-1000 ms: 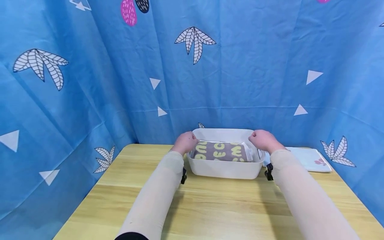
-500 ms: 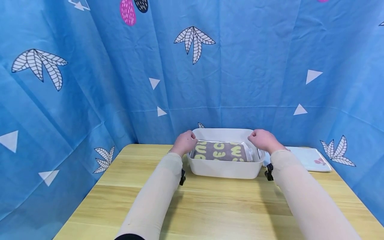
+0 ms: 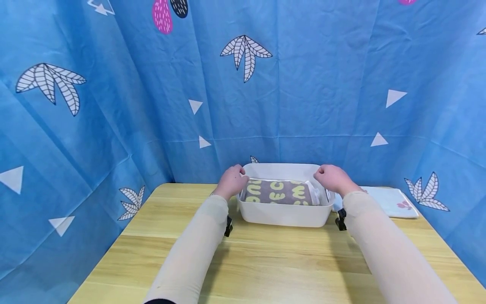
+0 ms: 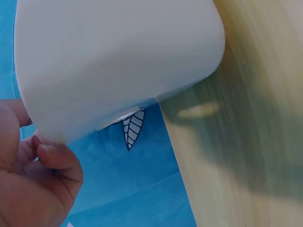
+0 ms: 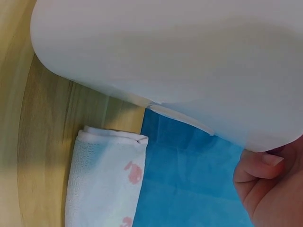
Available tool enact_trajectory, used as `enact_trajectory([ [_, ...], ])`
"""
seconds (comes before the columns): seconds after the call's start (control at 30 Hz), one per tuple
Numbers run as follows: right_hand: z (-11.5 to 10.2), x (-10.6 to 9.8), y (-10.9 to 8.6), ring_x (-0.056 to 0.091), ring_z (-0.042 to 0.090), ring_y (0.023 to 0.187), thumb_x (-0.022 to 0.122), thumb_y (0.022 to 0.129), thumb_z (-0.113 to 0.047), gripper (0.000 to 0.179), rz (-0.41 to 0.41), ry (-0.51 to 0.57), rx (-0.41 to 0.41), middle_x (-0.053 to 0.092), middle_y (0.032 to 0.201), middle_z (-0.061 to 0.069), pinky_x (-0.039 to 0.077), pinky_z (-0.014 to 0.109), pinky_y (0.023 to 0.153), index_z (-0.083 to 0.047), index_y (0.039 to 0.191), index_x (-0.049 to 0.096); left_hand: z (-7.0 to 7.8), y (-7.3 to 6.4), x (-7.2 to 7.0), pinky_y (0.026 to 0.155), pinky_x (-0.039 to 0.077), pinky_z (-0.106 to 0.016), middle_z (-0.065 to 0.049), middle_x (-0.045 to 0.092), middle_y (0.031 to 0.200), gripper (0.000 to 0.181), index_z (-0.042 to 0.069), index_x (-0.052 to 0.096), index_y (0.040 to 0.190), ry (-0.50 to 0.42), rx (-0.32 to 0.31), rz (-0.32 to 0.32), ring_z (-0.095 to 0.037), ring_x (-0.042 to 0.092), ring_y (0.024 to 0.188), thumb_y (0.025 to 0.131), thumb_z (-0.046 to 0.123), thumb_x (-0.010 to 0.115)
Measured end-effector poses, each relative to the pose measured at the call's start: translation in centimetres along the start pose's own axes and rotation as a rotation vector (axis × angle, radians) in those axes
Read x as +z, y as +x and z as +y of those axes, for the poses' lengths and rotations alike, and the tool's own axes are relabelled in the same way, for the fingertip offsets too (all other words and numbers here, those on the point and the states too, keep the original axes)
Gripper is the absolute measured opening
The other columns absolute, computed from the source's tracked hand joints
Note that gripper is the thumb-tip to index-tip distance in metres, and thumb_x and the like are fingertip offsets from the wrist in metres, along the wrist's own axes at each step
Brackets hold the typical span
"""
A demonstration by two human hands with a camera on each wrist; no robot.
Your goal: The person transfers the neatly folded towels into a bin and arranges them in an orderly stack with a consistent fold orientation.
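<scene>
Wooden table [image 3: 273,261]; only head view shows lettered cloth [image 3: 282,194] inside bin [image 3: 286,215].

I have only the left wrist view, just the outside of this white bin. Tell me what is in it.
Observer: From the head view, the white bin holds a gray-brown cloth with yellow letters.
Operator: Now report the right hand; I can't see it.
Observer: It is at the bin's far right corner, fingers curled at the rim.
Operator: Name whatever lies to the right of the bin.
Observer: A folded white towel with a pink print, on the wooden table.
</scene>
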State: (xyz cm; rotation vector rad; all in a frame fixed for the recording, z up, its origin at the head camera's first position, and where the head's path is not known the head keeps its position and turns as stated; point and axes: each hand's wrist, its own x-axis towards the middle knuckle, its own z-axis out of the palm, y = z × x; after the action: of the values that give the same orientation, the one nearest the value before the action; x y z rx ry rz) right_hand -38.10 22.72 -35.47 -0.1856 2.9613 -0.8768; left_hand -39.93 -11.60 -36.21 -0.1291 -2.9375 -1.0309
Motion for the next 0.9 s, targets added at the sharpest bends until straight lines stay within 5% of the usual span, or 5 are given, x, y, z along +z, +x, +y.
enact_trajectory([
  [0.3, 0.1, 0.3, 0.0, 0.050, 0.025, 0.073, 0.043, 0.103, -0.025, 0.026, 0.004, -0.005, 0.003, 0.045, 0.076, 0.008, 0.041, 0.039, 0.067, -0.009, 0.083, 0.047, -1.7, -0.6, 0.2, 0.091, 0.049, -0.048, -0.014, 0.061, 0.126, 0.042, 0.008, 0.049, 0.134, -0.018, -0.078, 0.047, -0.030, 0.059, 0.108, 0.101, 0.032, 0.055],
  [0.53, 0.4, 0.3, 0.2, 0.048, 0.025, 0.069, 0.043, 0.102, -0.023, 0.026, 0.029, -0.027, -0.032, 0.044, 0.074, 0.007, 0.040, 0.038, 0.065, -0.009, 0.081, 0.046, -2.0, -0.8, 0.6, 0.101, 0.045, -0.052, -0.019, 0.056, 0.139, 0.052, 0.005, 0.045, 0.143, -0.016, -0.134, -0.002, -0.034, 0.056, 0.122, 0.102, 0.037, 0.053],
  [0.9, 0.6, 0.4, -0.1, 0.053, 0.027, 0.077, 0.042, 0.102, -0.023, 0.024, 0.055, 0.013, -0.042, 0.053, 0.083, 0.009, 0.042, 0.040, 0.068, -0.007, 0.090, 0.056, -2.1, -0.5, 1.6, 0.095, 0.047, -0.053, -0.013, 0.062, 0.123, 0.040, 0.010, 0.051, 0.141, -0.056, -0.151, -0.004, -0.031, 0.058, 0.107, 0.102, 0.018, 0.051],
])
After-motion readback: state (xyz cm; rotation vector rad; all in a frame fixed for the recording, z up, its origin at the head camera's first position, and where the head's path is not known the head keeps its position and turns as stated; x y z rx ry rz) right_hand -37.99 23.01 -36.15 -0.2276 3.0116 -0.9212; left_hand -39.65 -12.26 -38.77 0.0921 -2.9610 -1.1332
